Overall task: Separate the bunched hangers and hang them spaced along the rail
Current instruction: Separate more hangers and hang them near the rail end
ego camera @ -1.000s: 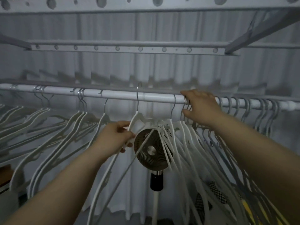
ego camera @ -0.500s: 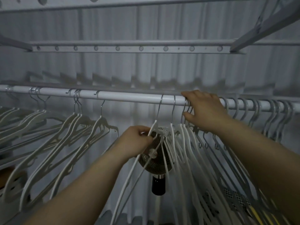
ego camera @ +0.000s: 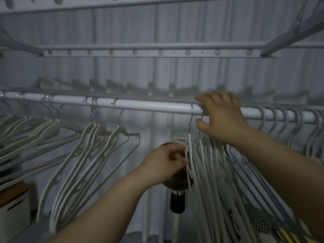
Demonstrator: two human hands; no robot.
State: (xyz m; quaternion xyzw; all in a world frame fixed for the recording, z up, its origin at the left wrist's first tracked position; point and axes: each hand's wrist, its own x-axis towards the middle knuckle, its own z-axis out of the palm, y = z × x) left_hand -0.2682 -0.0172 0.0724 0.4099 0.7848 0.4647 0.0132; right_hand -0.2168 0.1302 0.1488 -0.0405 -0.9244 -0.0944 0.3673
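Hangers (ego camera: 206, 165) bunched on the rail (ego camera: 149, 106), one being picked out at the bunch's left edge.

Left hand (ego camera: 166, 162) is pinched shut on the outermost hanger's shoulder; right hand (ego camera: 222, 116) lies curled over the rail, fingers at the bunch's hooks (whether it grips any cannot be told). Next move, as judged: slide that hanger left into the bare stretch, short of the spaced hangers (ego camera: 98, 137). Behind hang a curtain (ego camera: 157, 76) and a fan (ego camera: 177, 183); a box (ego camera: 14, 207) sits lower left.

White rail (ego camera: 154, 104); white hangers (ego camera: 205, 165), silver hooks; pale grey curtain (ego camera: 157, 74); black fan neck (ego camera: 177, 201); black-white checked cloth (ego camera: 254, 218); white box (ego camera: 14, 213).
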